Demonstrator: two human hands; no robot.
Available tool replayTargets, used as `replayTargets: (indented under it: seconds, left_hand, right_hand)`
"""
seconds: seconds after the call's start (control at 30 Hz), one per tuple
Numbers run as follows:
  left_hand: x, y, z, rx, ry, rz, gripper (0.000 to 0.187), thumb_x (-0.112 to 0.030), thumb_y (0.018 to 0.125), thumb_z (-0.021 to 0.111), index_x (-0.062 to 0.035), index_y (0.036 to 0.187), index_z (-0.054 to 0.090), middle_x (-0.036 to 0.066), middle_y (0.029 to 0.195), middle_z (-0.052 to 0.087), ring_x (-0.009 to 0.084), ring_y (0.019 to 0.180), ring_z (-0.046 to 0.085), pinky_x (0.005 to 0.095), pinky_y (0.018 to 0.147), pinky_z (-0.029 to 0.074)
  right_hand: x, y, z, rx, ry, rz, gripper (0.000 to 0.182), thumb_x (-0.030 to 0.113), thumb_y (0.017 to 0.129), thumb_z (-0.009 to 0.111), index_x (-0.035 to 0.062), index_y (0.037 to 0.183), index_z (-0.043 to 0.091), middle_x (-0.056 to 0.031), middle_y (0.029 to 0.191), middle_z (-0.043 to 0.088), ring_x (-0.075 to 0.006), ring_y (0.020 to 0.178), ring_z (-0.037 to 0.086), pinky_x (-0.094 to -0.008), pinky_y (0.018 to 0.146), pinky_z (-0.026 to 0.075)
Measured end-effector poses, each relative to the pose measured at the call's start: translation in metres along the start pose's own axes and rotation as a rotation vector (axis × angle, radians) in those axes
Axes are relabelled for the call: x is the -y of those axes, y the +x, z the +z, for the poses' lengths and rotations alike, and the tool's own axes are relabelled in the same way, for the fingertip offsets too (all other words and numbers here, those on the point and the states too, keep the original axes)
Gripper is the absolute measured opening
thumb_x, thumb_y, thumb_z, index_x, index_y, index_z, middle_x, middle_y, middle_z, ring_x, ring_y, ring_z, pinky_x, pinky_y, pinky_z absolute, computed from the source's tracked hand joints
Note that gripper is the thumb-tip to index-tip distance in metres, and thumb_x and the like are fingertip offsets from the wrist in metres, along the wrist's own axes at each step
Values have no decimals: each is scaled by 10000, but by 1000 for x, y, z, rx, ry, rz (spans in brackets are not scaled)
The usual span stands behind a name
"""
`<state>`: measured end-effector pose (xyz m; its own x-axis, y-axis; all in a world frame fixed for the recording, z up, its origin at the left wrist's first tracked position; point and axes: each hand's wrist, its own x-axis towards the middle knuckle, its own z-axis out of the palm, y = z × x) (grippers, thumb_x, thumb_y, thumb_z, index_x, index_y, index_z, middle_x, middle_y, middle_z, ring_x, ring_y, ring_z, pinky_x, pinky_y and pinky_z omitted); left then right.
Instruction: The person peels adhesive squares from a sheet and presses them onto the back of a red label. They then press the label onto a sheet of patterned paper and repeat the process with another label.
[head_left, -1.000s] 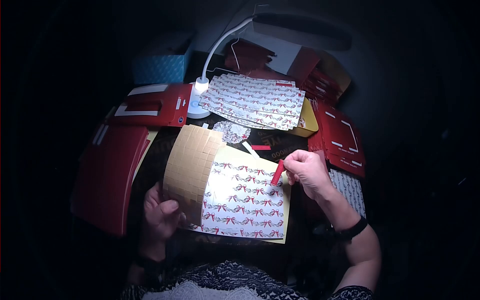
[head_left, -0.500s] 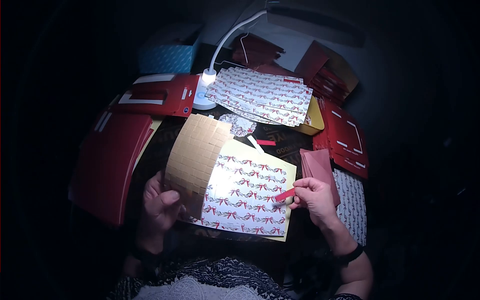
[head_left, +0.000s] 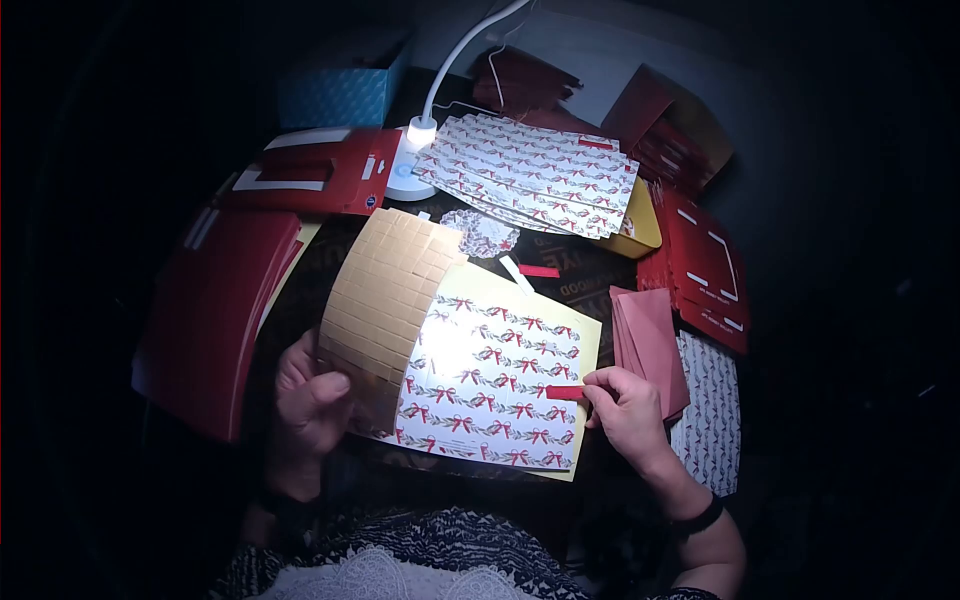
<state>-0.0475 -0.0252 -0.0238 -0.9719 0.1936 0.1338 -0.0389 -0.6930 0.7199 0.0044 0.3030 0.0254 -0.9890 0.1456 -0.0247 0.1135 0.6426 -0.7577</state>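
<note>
My left hand (head_left: 314,408) grips the lower left edge of a tan sheet (head_left: 385,290) marked off in small rectangles, thumb on top. That sheet overlaps the left part of a white printed sheet (head_left: 480,420) with rows of green garlands and red bows. A pale yellow sheet (head_left: 588,355) shows under it along the top and right. My right hand (head_left: 628,408) pinches a small red strip (head_left: 565,392) between thumb and fingertips, over the printed sheet's right edge. Another red strip (head_left: 540,271) and a white strip (head_left: 516,275) lie beyond the sheets.
Fanned garland-print sheets (head_left: 530,175) lie at the back beside a lit lamp (head_left: 421,132). Red folders (head_left: 215,310) are stacked left, with red packs (head_left: 705,260) and pinkish-red envelopes (head_left: 650,345) right. A blue box (head_left: 335,97) and a yellow container (head_left: 640,230) stand farther back.
The red strip in my right hand has turned from slanting to nearly level at the printed sheet's right edge. My left hand keeps its grip; the whole view has shifted slightly.
</note>
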Motion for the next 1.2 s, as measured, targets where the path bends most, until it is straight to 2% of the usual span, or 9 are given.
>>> replayTargets:
  seconds: [0.3,0.4,0.53,0.63,0.73,0.87,0.93,1.17,1.2]
  left_hand:
    - [1,1,-1,5,-16,18,502,-132,722,577,98,1153,461,250,954,629,330,694,673,408,647,593]
    - [3,1,-3,14,-27,24,499,-115,720,565,101,1157,458,254,965,626,337,700,670,414,644,591]
    - [2,1,-8,40,-24,12,503,-106,719,558,106,1163,454,261,973,623,335,715,673,412,642,592]
    - [1,1,-2,42,-28,15,507,-110,720,555,108,1166,453,267,972,621,329,722,677,404,640,594]
    - [2,1,1,11,-31,23,515,-113,712,550,111,1166,451,267,958,625,321,718,680,396,647,599]
    - [-1,0,1,32,-28,-17,521,-112,700,547,113,1161,453,261,952,627,319,715,680,398,652,603]
    - [-2,0,3,10,-17,-15,512,-111,688,540,115,1142,465,257,940,630,317,703,679,399,647,606]
    - [-1,-1,1,-2,-23,-8,486,-108,681,531,119,1108,481,258,936,630,318,682,677,395,614,606]
    - [-3,-1,1,6,-23,-20,495,-112,683,536,116,1119,481,253,959,630,314,736,679,396,659,602]
  right_hand:
    - [1,-5,-10,48,-302,-331,146,39,798,671,-27,922,631,-157,840,617,-298,772,629,-350,671,499]
    - [2,-5,-13,69,-427,-448,157,33,790,679,-19,926,621,-152,843,606,-301,753,624,-355,669,502]
    - [6,-3,-16,99,-425,-429,150,25,790,676,-16,922,618,-152,836,595,-297,763,618,-357,676,499]
    - [11,2,-15,88,-290,-378,152,25,787,677,-17,925,629,-130,840,581,-247,739,605,-326,664,489]
    - [16,13,-8,29,-162,-215,176,33,781,677,-26,946,660,-82,873,559,-143,701,551,-264,650,462]
    - [11,31,0,30,-103,-170,181,36,784,674,-31,953,662,-92,877,567,-154,722,573,-270,668,476]
    - [3,39,5,-14,-57,-208,159,3,780,691,-20,935,665,-39,846,553,-95,715,537,-225,652,449]
    - [-2,49,10,0,-61,-161,165,1,784,686,-32,943,662,-58,876,567,-117,774,592,-235,693,489]
    - [-3,50,10,7,-52,-158,165,0,784,685,-33,944,661,-62,884,570,-123,788,600,-240,706,496]
